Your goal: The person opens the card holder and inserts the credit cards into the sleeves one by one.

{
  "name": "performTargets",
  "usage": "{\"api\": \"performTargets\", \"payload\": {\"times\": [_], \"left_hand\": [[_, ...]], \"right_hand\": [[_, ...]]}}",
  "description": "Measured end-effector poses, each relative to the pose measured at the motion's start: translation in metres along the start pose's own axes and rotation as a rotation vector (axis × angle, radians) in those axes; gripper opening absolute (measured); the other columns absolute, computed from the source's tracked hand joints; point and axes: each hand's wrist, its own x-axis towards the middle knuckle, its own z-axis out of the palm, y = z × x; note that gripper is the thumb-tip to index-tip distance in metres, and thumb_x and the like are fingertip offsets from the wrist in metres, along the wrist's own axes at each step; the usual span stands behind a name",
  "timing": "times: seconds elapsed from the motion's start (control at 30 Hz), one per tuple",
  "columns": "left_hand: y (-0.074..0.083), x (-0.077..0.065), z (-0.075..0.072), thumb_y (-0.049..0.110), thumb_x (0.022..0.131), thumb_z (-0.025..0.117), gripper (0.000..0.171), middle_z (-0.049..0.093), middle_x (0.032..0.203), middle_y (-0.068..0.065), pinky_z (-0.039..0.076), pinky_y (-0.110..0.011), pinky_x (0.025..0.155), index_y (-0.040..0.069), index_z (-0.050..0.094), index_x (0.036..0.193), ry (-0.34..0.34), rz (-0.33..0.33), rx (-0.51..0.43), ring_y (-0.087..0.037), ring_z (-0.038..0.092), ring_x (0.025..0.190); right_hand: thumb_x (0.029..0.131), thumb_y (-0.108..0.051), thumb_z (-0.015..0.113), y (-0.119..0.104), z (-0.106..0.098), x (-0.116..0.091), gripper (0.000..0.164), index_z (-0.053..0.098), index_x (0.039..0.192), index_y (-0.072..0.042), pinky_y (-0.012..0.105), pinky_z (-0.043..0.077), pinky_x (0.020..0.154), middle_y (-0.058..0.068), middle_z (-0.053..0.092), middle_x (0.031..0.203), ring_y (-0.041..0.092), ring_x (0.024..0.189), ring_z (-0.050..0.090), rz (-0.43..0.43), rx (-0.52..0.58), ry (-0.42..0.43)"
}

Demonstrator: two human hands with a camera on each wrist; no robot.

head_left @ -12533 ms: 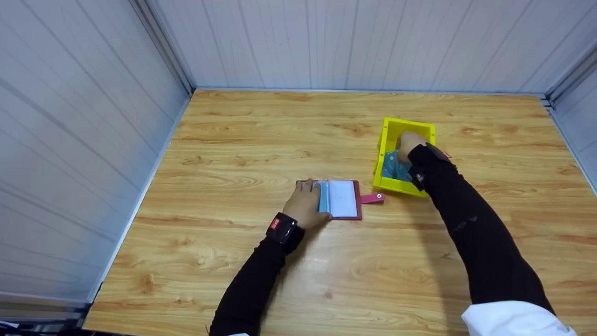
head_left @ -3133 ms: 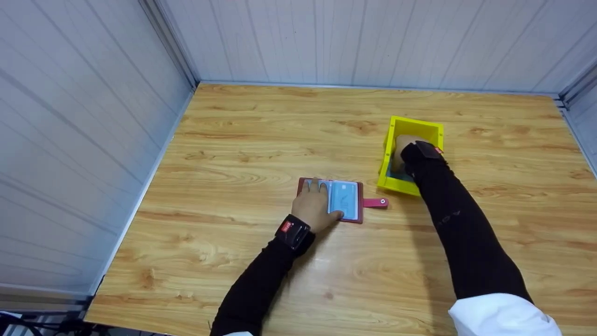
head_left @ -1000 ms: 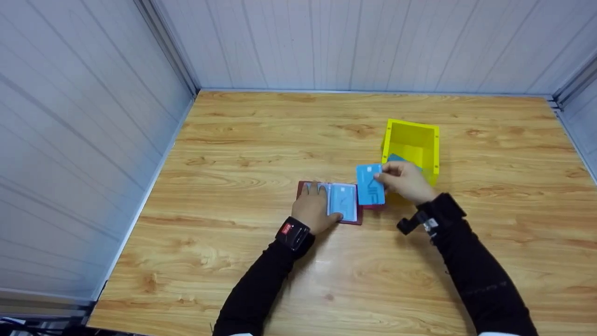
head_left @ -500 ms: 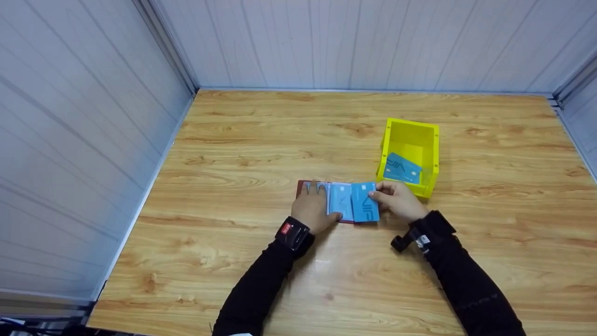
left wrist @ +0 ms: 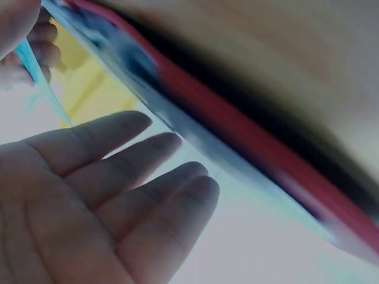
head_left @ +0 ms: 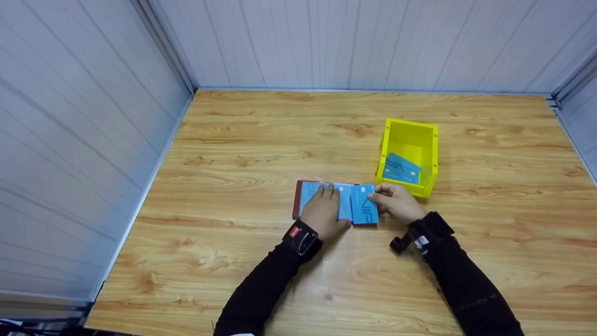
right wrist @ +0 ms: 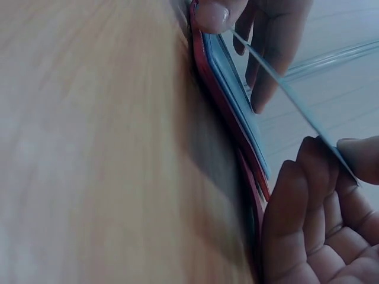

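Blue card (head_left: 364, 205) tilted over the right edge of the open wallet (head_left: 297, 200), long axis running near to far. Right hand (head_left: 399, 203), nearer it, pinched the edge facing away from the wallet; left hand (head_left: 325, 213) lay over the wallet, fingers straight. Wooden table (head_left: 261, 140) spread beneath the wallet, yellow box (head_left: 422, 190) beyond its right side, pale wall (head_left: 280, 42) farther back.

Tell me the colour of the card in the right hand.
Blue, with darker lettering; the head view shows the card best.
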Motion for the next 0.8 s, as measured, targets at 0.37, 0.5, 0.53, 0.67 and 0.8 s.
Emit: {"api": "performTargets", "payload": {"times": [0.37, 0.5, 0.53, 0.67, 0.8], "left_hand": [[0.013, 0.013, -0.002, 0.048, 0.084, 0.071, 0.090, 0.037, 0.153, -0.024, 0.039, -0.042, 0.113, -0.003, 0.036, 0.149, -0.027, -0.039, 0.001, -0.037, 0.036, 0.143], [0.011, 0.014, -0.005, 0.045, 0.084, 0.071, 0.087, 0.038, 0.152, -0.025, 0.039, -0.044, 0.113, -0.004, 0.037, 0.148, -0.028, -0.024, -0.057, -0.038, 0.035, 0.143], [0.010, 0.014, -0.006, 0.044, 0.084, 0.071, 0.087, 0.038, 0.152, -0.025, 0.039, -0.044, 0.113, -0.004, 0.037, 0.148, -0.035, -0.021, -0.076, -0.038, 0.035, 0.143], [0.004, 0.012, -0.010, 0.044, 0.086, 0.069, 0.087, 0.036, 0.154, -0.023, 0.034, -0.043, 0.117, -0.003, 0.034, 0.150, -0.076, -0.014, -0.170, -0.037, 0.033, 0.144], [-0.001, 0.010, -0.017, 0.045, 0.089, 0.066, 0.086, 0.033, 0.156, -0.022, 0.030, -0.043, 0.119, -0.001, 0.031, 0.151, -0.119, -0.014, -0.282, -0.036, 0.031, 0.145]], "right_hand": [[0.097, -0.016, 0.060, 0.001, 0.000, 0.000, 0.009, 0.058, 0.099, -0.007, 0.022, 0.055, 0.067, -0.007, 0.068, 0.084, 0.006, 0.071, 0.066, 0.025, 0.028, 0.001], [0.097, -0.016, 0.060, 0.000, 0.000, -0.002, 0.010, 0.058, 0.099, -0.007, 0.022, 0.055, 0.067, -0.008, 0.067, 0.083, 0.005, 0.071, 0.066, 0.011, 0.026, 0.006], [0.097, -0.016, 0.060, 0.000, 0.000, -0.002, 0.011, 0.058, 0.100, -0.006, 0.022, 0.055, 0.067, -0.008, 0.067, 0.083, 0.005, 0.071, 0.065, 0.009, 0.023, 0.006], [0.097, -0.018, 0.060, 0.000, -0.001, -0.002, 0.016, 0.057, 0.103, -0.004, 0.021, 0.054, 0.065, -0.008, 0.065, 0.082, 0.005, 0.069, 0.064, 0.008, 0.002, 0.005], [0.097, -0.019, 0.060, 0.000, -0.002, -0.001, 0.016, 0.056, 0.103, -0.004, 0.022, 0.054, 0.065, -0.008, 0.064, 0.081, 0.005, 0.068, 0.063, 0.018, 0.001, 0.001]]}}
